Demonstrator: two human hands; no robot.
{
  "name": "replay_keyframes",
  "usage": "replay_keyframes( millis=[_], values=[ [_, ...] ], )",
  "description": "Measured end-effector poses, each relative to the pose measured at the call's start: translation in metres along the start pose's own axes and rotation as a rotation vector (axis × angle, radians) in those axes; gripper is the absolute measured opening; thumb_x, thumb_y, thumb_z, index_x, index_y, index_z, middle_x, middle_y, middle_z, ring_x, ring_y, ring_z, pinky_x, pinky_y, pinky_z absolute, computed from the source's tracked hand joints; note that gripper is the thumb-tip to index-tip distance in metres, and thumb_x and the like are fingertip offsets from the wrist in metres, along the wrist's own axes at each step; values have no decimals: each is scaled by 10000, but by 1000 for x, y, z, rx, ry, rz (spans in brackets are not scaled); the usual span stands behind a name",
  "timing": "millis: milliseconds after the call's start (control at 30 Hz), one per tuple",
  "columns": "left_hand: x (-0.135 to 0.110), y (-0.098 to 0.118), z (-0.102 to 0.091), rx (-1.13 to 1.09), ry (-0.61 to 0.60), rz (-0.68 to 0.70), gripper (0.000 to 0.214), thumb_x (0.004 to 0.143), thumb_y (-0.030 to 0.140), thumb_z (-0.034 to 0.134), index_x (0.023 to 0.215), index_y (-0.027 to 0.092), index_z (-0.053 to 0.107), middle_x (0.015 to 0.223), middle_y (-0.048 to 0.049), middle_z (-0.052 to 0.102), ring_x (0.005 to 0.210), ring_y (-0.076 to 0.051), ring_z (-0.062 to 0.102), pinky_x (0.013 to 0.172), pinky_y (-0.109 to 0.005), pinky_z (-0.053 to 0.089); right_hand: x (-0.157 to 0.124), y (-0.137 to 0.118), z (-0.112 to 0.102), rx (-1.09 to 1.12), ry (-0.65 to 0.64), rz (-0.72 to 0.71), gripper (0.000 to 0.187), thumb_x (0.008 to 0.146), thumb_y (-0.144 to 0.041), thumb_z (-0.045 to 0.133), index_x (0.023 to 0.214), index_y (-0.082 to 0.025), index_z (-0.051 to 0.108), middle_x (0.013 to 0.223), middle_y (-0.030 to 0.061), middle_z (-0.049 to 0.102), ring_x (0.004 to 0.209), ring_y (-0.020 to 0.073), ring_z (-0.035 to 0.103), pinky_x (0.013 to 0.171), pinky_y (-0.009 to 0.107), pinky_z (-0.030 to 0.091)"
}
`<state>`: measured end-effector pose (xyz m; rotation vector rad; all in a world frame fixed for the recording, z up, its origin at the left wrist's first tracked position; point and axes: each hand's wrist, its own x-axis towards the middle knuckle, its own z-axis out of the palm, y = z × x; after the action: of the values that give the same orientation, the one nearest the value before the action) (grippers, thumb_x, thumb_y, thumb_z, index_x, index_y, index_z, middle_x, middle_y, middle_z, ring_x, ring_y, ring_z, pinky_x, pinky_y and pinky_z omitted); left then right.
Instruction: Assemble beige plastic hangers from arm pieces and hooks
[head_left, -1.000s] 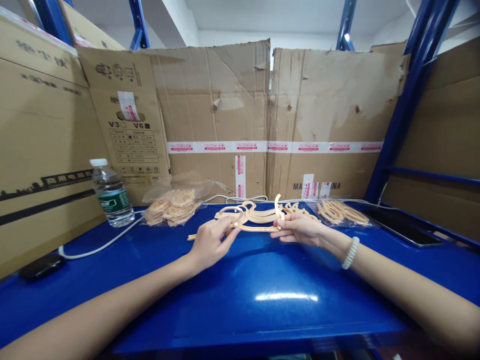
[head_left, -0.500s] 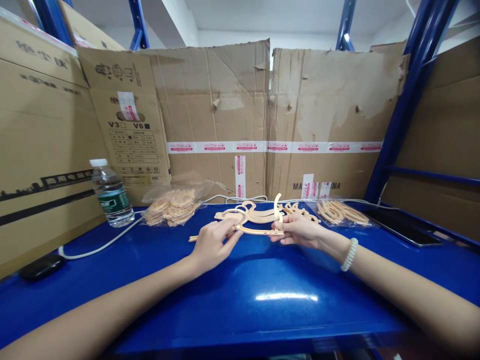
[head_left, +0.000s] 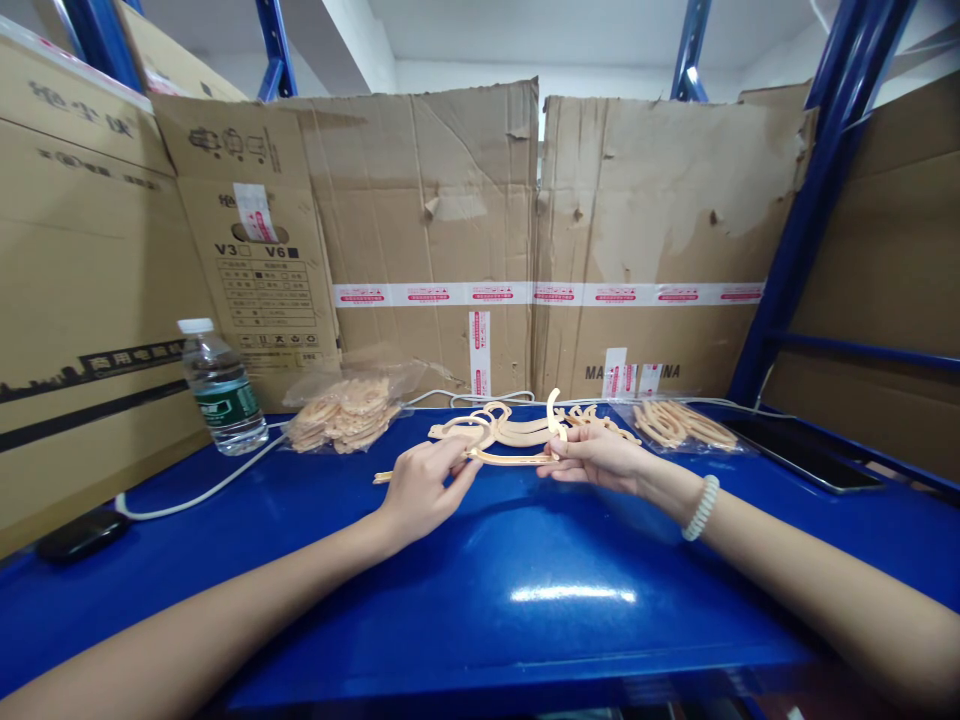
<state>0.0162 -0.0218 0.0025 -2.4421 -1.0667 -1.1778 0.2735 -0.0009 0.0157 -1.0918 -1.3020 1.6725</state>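
Note:
My left hand (head_left: 426, 484) is closed around a long, thin, pale wooden strip (head_left: 510, 460), whose narrow end sticks out to its left. At the strip's right end, my right hand (head_left: 596, 457) pinches a small curved wooden piece (head_left: 554, 412) that stands up from the fingers. Those fingers also touch the strip; whether the two pieces are joined I cannot tell. A wooden ring (head_left: 466, 421) shows just above my left hand. Behind both hands lie flat curved wooden pieces (head_left: 521, 432) and several smaller wooden pieces (head_left: 600, 420).
On the blue table (head_left: 555, 640), a bag of wooden pieces (head_left: 349, 410) lies at left, beside a water bottle (head_left: 223, 390). At right are another bag of wooden pieces (head_left: 682, 424) and a black phone (head_left: 806, 455). A black mouse (head_left: 82, 535) sits far left. Cardboard (head_left: 435, 230) walls the back.
Both hands have shifted very slightly to the left along with the wooden strip and the curved piece. The hold of each hand looks the same.

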Motion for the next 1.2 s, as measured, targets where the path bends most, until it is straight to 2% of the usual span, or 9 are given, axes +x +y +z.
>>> replay_keyframes(
  millis=[200, 400, 633, 833, 1033, 1200],
  values=[
    [0, 1, 0, -13, -13, 0, 235, 891, 282, 467, 676, 192, 495, 539, 41, 450, 504, -117, 438, 553, -244, 315, 1, 0, -1, 38, -8, 16, 105, 866, -126, 608, 775, -83, 577, 760, 125, 697, 787, 192, 719, 675, 193, 588],
    [-1, 3, 0, -76, -41, -25, 213, 895, 279, 461, 707, 190, 504, 558, 43, 438, 511, -113, 411, 560, -238, 312, 6, 7, 0, 49, 35, 5, 100, 853, -83, 604, 761, -96, 568, 729, 93, 679, 716, 186, 721, 698, 214, 594],
    [-1, 7, -1, -145, -84, -114, 243, 895, 301, 454, 679, 193, 475, 556, 52, 386, 515, -109, 379, 558, -232, 305, 7, 12, 6, 64, 95, -105, 146, 785, -62, 676, 725, -107, 551, 668, 33, 637, 610, 176, 711, 636, 209, 607],
    [0, 8, -2, -217, -96, -256, 288, 876, 338, 458, 635, 205, 373, 547, 60, 354, 510, -105, 355, 538, -225, 277, 9, 16, 11, 37, 129, -236, 194, 731, -116, 745, 709, -119, 553, 672, 22, 636, 574, 155, 697, 599, 198, 606],
    [4, 10, -3, -390, -95, -402, 307, 841, 390, 477, 625, 203, 362, 560, 64, 325, 525, -101, 331, 547, -221, 291, 7, 16, 13, 48, 102, -347, 348, 607, -283, 847, 708, -135, 549, 673, 10, 645, 560, 154, 687, 591, 233, 610],
    [12, 6, -2, -727, -104, -547, 241, 753, 406, 555, 711, 187, 464, 587, 62, 387, 530, -95, 369, 511, -210, 295, 7, 14, 13, 130, 51, -373, 397, 576, -350, 856, 754, -136, 573, 743, 42, 696, 672, 172, 713, 625, 202, 595]
  ],
)
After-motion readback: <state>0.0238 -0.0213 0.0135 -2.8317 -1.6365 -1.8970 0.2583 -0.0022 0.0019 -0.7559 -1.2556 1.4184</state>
